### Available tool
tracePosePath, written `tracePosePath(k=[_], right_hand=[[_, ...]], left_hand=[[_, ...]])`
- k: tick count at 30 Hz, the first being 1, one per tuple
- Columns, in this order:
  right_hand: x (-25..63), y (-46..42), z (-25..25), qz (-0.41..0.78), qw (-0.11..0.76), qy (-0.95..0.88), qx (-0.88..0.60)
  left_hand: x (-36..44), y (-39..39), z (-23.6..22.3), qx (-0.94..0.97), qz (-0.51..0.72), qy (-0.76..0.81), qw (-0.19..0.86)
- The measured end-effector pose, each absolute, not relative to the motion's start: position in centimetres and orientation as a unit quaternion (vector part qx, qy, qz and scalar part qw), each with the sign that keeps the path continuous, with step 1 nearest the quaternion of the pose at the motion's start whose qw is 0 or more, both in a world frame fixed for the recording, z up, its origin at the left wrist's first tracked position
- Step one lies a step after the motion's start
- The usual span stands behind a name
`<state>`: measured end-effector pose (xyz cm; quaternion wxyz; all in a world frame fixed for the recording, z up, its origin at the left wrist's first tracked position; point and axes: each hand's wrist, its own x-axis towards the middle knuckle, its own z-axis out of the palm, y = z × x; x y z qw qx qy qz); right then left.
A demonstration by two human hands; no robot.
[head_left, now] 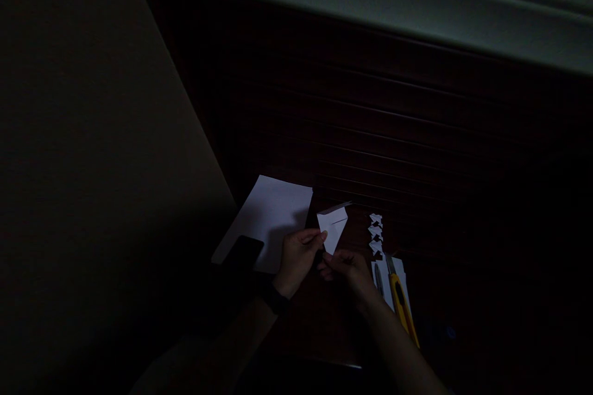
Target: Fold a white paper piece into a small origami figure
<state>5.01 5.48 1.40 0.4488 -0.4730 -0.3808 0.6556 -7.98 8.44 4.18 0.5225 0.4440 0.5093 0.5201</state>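
A small piece of folded white paper (334,225), narrowing to a point at its lower end, is held up between my two hands over a dark wooden surface. My left hand (299,253), with a dark band on the wrist, pinches its left edge between thumb and fingers. At the lower tip, my right hand (345,265) grips the paper with thumb and fingertips. A thin flap sticks out at the paper's upper right. The undersides of the fingers are in shadow.
White sheets (278,203) lie at the left, a dark flat phone-like object (244,252) on them. Right of my hands are several small folded paper pieces (375,232), a yellow utility knife (402,305) and a pen (378,279) on smaller white paper (388,298). A wall (92,105) rises left.
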Motion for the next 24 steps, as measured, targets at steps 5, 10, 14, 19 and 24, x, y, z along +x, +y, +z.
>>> tracePosePath(k=[5, 10, 14, 19, 24], right_hand=[[4.7, 5.7, 1.5, 0.627, 0.501, -0.368, -0.47], [4.9, 5.7, 1.6, 0.605, 0.524, -0.346, -0.49], [5.5, 5.7, 1.9, 0.564, 0.528, -0.347, -0.532], [5.6, 5.8, 2.4, 0.57, 0.549, -0.334, -0.512], [6.2, 6.1, 2.4, 0.546, 0.56, -0.328, -0.53]], left_hand=[[-7.4, 7.9, 4.1, 0.435, 0.496, 0.456, 0.598], [-7.4, 8.0, 3.6, 0.435, 0.502, 0.46, 0.589], [-7.8, 8.3, 3.4, 0.464, 0.511, 0.473, 0.548], [-7.9, 8.3, 3.4, 0.472, 0.497, 0.477, 0.55], [-7.7, 8.2, 3.5, 0.489, 0.481, 0.473, 0.553]])
